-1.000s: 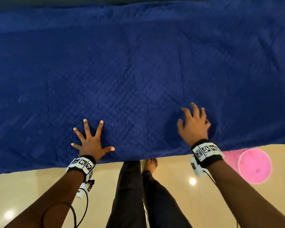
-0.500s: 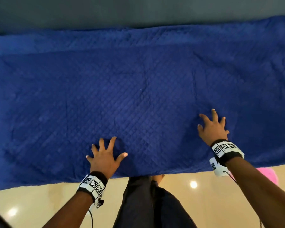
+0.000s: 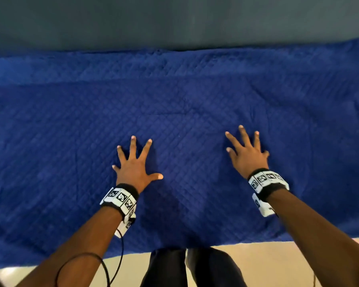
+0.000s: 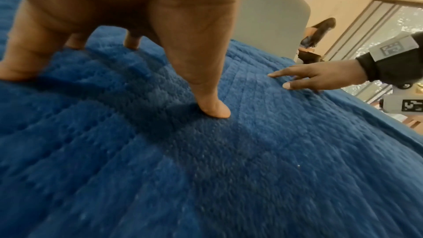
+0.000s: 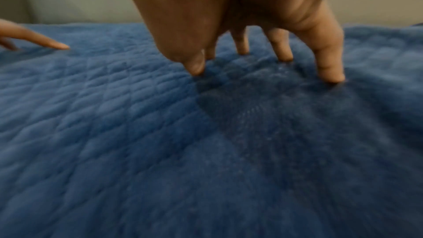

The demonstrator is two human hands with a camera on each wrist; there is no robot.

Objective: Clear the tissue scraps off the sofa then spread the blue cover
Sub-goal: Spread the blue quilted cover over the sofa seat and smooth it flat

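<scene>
The quilted blue cover (image 3: 184, 108) lies spread over the whole sofa seat, its front edge hanging down toward the floor. My left hand (image 3: 134, 162) presses on it at centre left with fingers splayed and straight. My right hand (image 3: 246, 148) presses on it to the right, fingers also spread. In the left wrist view my left hand's fingertips (image 4: 215, 111) dent the blue cover (image 4: 206, 169), and my right hand (image 4: 320, 77) lies flat further off. In the right wrist view my right hand's fingertips (image 5: 329, 77) push into the blue cover (image 5: 137, 133). No tissue scraps show.
The grey sofa back (image 3: 174, 21) runs along the far side. A beige shiny floor (image 3: 278, 262) lies in front of the sofa, where my dark-trousered legs (image 3: 187, 268) stand. A window (image 4: 389, 24) shows at the right in the left wrist view.
Both hands have slid forward over the cover, away from its front edge toward the sofa back. The view has tilted up, and the pink round object on the floor has left the picture.
</scene>
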